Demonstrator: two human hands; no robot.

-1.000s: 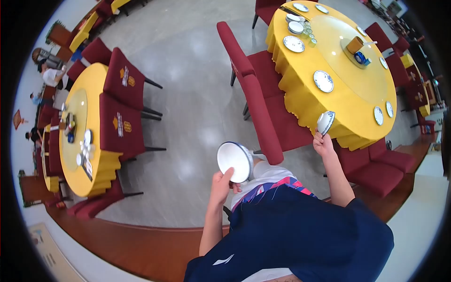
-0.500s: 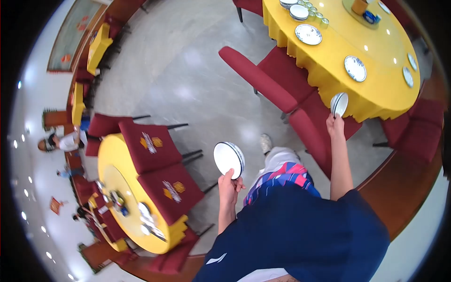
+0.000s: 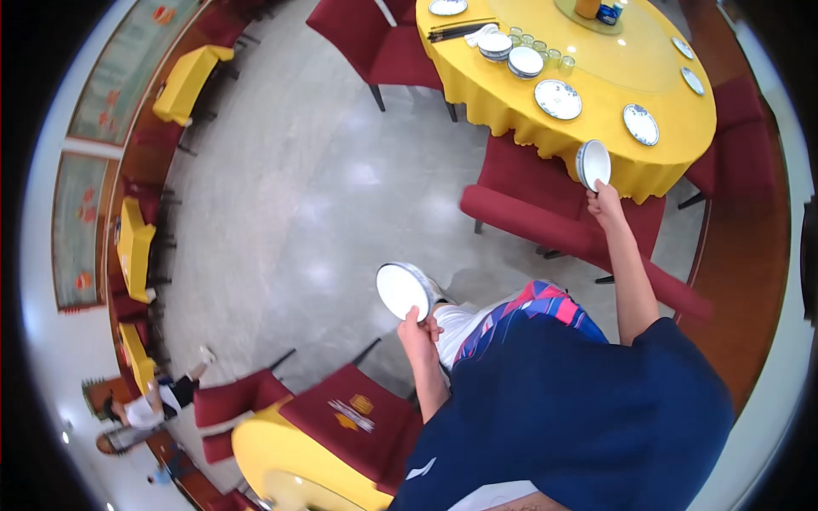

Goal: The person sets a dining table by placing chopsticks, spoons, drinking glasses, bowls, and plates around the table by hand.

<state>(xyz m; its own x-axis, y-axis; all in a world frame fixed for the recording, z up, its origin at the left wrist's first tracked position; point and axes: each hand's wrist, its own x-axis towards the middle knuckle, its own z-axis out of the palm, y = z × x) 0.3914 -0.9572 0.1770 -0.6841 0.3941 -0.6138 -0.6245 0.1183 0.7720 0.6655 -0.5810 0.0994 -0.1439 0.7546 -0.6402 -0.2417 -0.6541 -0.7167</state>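
Note:
My left hand (image 3: 420, 334) is closed on the rim of a white bowl (image 3: 403, 289) with a dark patterned outside; its thumb lies on the inner wall. The bowl is tilted, its inside facing me, and I cannot tell whether others are nested under it. In my right hand (image 3: 605, 204) is another bowl (image 3: 596, 163), white inside with a dark rim, pinched at its lower edge and held up near the front edge of the yellow round table (image 3: 503, 106). Two patterned plates (image 3: 558, 100) (image 3: 641, 125) lie on the cloth just beyond that bowl.
Stacked bowls (image 3: 525, 60), small glasses (image 3: 554, 58) and dark chopsticks (image 3: 456, 31) are on the table. A red chair (image 3: 545, 217) stands between me and it. Behind on the left are another yellow table (image 3: 290, 447), a red chair (image 3: 349, 413) and a person (image 3: 149, 409).
My view has turned and come nearer the yellow table, bringing more of its near left side into sight. Both hands still hold their bowls; the right one is now closer to the table edge.

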